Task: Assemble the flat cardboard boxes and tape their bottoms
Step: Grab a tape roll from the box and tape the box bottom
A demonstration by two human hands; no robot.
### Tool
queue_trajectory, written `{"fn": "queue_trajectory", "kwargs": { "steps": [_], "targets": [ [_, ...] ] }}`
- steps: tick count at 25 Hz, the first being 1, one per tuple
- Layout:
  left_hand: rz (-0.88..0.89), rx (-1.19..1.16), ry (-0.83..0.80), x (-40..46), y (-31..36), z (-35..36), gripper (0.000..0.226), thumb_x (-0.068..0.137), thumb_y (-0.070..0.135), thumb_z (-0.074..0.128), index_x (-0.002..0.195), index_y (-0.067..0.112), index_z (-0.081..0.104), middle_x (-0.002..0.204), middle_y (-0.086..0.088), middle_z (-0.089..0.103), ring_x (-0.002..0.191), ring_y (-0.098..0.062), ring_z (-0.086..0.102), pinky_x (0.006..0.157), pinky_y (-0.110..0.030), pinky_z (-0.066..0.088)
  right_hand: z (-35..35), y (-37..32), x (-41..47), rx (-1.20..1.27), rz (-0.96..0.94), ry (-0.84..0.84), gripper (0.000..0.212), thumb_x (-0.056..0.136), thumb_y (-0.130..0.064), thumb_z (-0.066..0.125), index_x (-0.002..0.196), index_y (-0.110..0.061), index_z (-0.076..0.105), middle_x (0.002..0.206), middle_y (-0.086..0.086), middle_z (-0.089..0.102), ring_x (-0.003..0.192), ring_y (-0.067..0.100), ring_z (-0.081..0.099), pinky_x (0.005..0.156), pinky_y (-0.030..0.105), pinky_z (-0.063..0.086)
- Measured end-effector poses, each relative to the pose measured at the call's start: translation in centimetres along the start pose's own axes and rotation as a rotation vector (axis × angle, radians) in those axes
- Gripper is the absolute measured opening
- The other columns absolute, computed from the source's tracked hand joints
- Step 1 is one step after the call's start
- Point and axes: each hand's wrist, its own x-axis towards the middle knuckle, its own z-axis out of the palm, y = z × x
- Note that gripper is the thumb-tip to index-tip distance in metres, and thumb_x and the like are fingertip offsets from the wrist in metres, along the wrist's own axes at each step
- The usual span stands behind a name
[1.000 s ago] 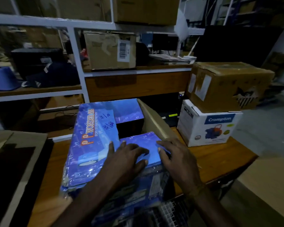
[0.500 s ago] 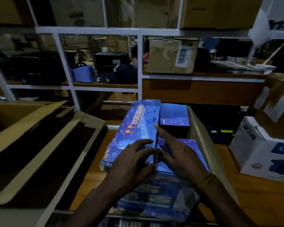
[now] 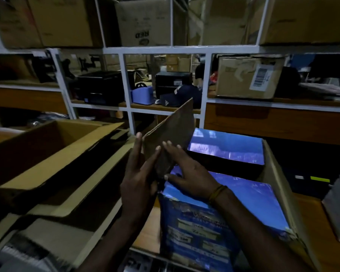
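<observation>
The print on the near blue packet (image 3: 214, 228) is too blurred to read. The left hand (image 3: 139, 185) covers the near edge of the raised cardboard flap (image 3: 171, 138), and its thumb seems to lie behind it. The right box wall (image 3: 283, 185) runs off the bottom edge.

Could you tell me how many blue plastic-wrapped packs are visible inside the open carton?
2: the near pack under the right hand, and the far pack behind it. Others may be hidden beneath.
</observation>
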Motion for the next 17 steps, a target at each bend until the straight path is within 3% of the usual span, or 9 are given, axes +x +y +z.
{"fn": "queue_trajectory", "kwargs": {
  "steps": [3,5,7,8,9,11,13,15,17],
  "targets": [
    [-0.19,0.204,-0.03,-1.2,-2.1,0.5,0.047,0.091,0.028,0.059,0.137,0.022,0.057,0.164,-0.013,0.004,0.151,-0.036,-0.001,0.107,-0.061,0.036,1.6,0.3,0.5,-0.04,0.026,-0.129,0.078,0.093,-0.046,0.064,0.155,-0.041,0.017,0.164,-0.014,0.011,0.15,0.011,0.015,0.117,0.037,0.031],
    [-0.328,0.297,-0.076,-2.0,-3.0,0.7,0.044,0.09,0.034,0.061,0.134,0.031,0.058,0.164,-0.014,-0.003,0.149,-0.04,-0.008,0.111,-0.062,0.023,1.8,0.5,0.4,-0.051,0.086,-0.205,0.068,0.094,-0.047,0.06,0.153,-0.038,0.026,0.164,-0.011,0.016,0.15,0.011,0.017,0.118,0.035,0.028],
    [-0.369,0.287,-0.137,-3.1,-3.5,1.1,0.04,0.091,0.038,0.055,0.131,0.039,0.053,0.164,-0.014,0.005,0.149,-0.036,-0.006,0.115,-0.054,0.013,1.7,0.4,0.3,-0.054,0.133,-0.245,0.059,0.096,-0.049,0.056,0.149,-0.034,0.037,0.162,-0.009,0.022,0.149,0.011,0.018,0.119,0.033,0.025],
    [-0.385,0.177,-0.192,-3.6,-3.4,1.3,0.034,0.094,0.035,0.055,0.128,0.039,0.054,0.162,-0.012,0.018,0.15,-0.031,0.004,0.117,-0.05,0.014,1.7,0.3,0.2,-0.059,0.137,-0.244,0.054,0.097,-0.048,0.055,0.146,-0.032,0.043,0.16,-0.007,0.028,0.147,0.012,0.021,0.118,0.031,0.027],
    [-0.422,-0.01,-0.244,-3.8,-3.0,1.4,0.028,0.096,0.032,0.056,0.123,0.042,0.058,0.155,-0.008,0.037,0.147,-0.025,0.023,0.118,-0.045,0.024,1.6,0.0,0.2,-0.064,0.13,-0.23,0.048,0.097,-0.045,0.055,0.142,-0.028,0.049,0.156,-0.004,0.035,0.144,0.013,0.028,0.114,0.029,0.03],
    [-0.499,-0.335,-0.315,-4.0,-1.8,1.4,0.023,0.098,0.036,0.056,0.117,0.046,0.062,0.126,0.01,0.066,0.12,-0.005,0.058,0.097,-0.032,0.051,1.5,-0.5,0.1,-0.057,0.106,-0.193,0.038,0.099,-0.037,0.056,0.133,-0.022,0.056,0.146,0.001,0.046,0.132,0.014,0.039,0.103,0.027,0.036],
    [-0.468,-0.335,-0.325,-3.8,-1.2,1.2,0.025,0.097,0.044,0.054,0.12,0.043,0.063,0.11,0.021,0.068,0.1,0.006,0.062,0.082,-0.03,0.056,1.4,-0.4,0.0,-0.082,0.128,-0.181,0.039,0.098,-0.041,0.055,0.134,-0.027,0.054,0.148,0.0,0.04,0.131,0.016,0.041,0.103,0.031,0.04],
    [-0.449,-0.296,-0.361,-3.0,-1.5,1.1,0.027,0.094,0.044,0.057,0.12,0.041,0.064,0.111,0.02,0.067,0.1,0.003,0.062,0.082,-0.034,0.055,0.7,0.7,-0.3,-0.198,0.27,-0.175,0.051,0.094,-0.054,0.053,0.142,-0.038,0.043,0.157,-0.001,0.028,0.139,0.022,0.035,0.11,0.04,0.036],
    [-0.392,-0.254,-0.466,-1.5,-2.2,1.3,0.027,0.091,0.043,0.061,0.118,0.04,0.064,0.117,0.02,0.064,0.103,0.0,0.061,0.082,-0.032,0.053,-0.8,2.3,-0.9,-0.351,0.497,-0.222,0.063,0.091,-0.066,0.049,0.148,-0.044,0.031,0.158,0.002,0.028,0.144,0.026,0.029,0.116,0.05,0.025]
  ]
}}
